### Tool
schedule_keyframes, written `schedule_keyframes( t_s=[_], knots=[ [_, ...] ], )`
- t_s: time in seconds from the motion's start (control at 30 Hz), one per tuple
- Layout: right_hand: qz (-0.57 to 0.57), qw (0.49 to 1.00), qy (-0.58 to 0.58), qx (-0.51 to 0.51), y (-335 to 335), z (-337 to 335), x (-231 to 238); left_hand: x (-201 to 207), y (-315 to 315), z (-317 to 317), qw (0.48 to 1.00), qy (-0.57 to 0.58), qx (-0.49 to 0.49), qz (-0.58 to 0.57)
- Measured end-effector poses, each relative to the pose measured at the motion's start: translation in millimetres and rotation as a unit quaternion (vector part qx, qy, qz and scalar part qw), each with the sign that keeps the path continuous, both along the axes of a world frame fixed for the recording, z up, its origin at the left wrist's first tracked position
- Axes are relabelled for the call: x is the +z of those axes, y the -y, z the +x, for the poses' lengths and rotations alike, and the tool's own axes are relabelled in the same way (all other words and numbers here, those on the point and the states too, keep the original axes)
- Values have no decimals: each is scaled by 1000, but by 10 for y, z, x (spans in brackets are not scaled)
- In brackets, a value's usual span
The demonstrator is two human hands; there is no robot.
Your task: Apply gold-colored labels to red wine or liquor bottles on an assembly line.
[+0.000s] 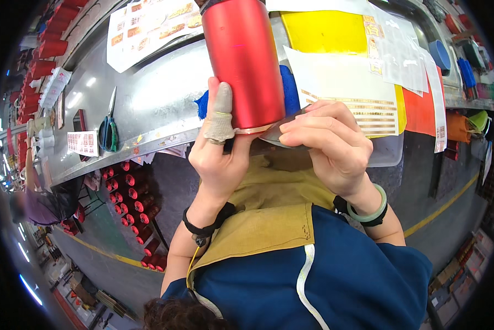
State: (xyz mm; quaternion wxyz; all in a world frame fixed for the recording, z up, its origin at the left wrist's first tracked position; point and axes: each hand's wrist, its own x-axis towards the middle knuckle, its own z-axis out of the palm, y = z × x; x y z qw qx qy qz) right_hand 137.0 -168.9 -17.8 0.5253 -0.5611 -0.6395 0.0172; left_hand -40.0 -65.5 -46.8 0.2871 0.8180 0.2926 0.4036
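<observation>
A red metal canister lies in front of me on the bench, its near end toward my body. A narrow gold band runs along the rim of that end. My left hand is closed on the canister's left side, thumb at the rim, with a pale cloth wrap on one finger. At the rim's right side, my right hand pinches a thin, dark, see-through strip; its far end is hidden by my fingers. Blue cloth shows beneath the canister.
Scissors with dark teal handles lie left on the metal bench. Sticker sheets sit behind them. To the right are a sheet with gold strips, a yellow sheet and a blue cup. Red canisters stand below left.
</observation>
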Motion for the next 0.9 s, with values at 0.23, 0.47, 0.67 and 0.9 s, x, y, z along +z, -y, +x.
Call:
schedule_keyframes(
  t_s=[0.23, 0.47, 0.67, 0.9],
  knots=[
    [-17, 1000, 12, -11, -8, -6, 55, 164, -53, 134, 999, -7, -19, 50],
    [-10, 1000, 11, 0, -5, -1, 40, 23, 23, 8, 992, 57, -3, -114],
    [-13, 1000, 28, 2, -10, 30, 50, 156, -30, 158, 987, -40, -7, 158],
    [2, 999, 34, 12, -5, 48, 25, 17, 47, -36, 985, 56, 16, -164]
  ],
)
